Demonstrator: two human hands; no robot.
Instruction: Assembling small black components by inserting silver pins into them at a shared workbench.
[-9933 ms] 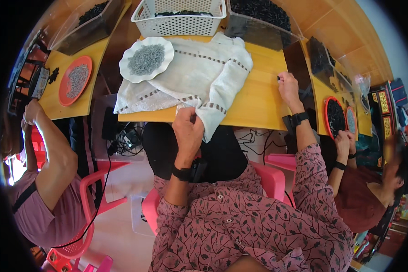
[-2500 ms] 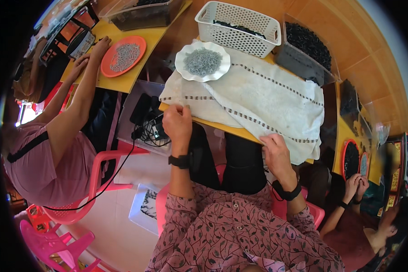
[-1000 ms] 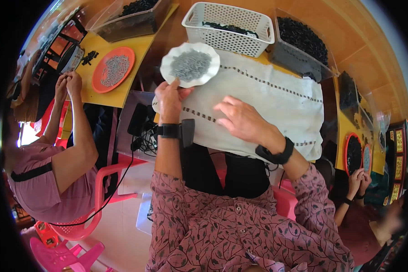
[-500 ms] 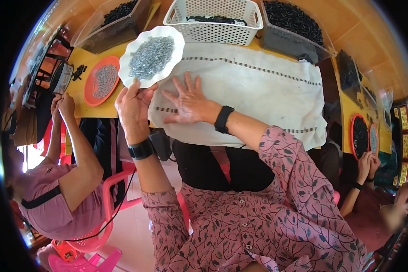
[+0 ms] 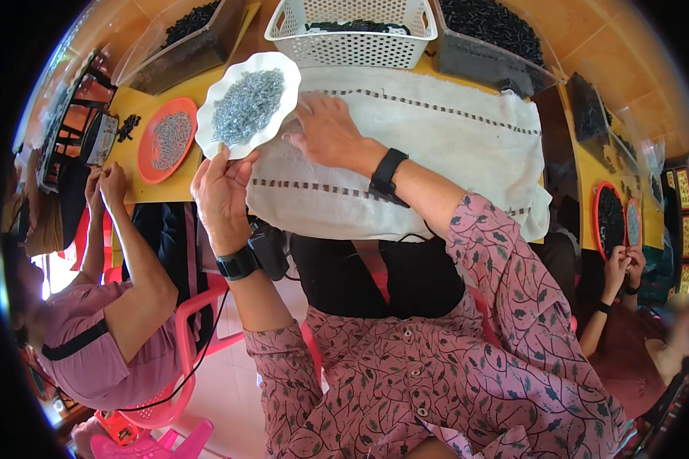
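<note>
My left hand (image 5: 220, 187) grips the near rim of a white scalloped plate (image 5: 290, 90), thumb on top and fingers beneath. The plate is tilted over the left end of a pale cloth (image 5: 406, 145) and carries a heap of small, clear, shiny pieces (image 5: 246, 105) whose kind I cannot make out. Beside the plate's right edge, my right hand (image 5: 328, 131) is on the cloth, palm down. Its fingers are bent and partly hidden, the thumb stands apart, and nothing shows in it.
A white perforated basket (image 5: 352, 47) and clear bins of black pieces (image 5: 199, 52) (image 5: 494, 65) line the far edge. Left of my plate lies an orange plate (image 5: 147, 153) of small pale pieces. Co-workers' hands (image 5: 107, 183) (image 5: 622, 268) are busy on both sides.
My right hand, spread flat on the cloth before, has moved up and slightly right, and its fingers have bent. The white plate has shifted slightly left and down in my left hand.
</note>
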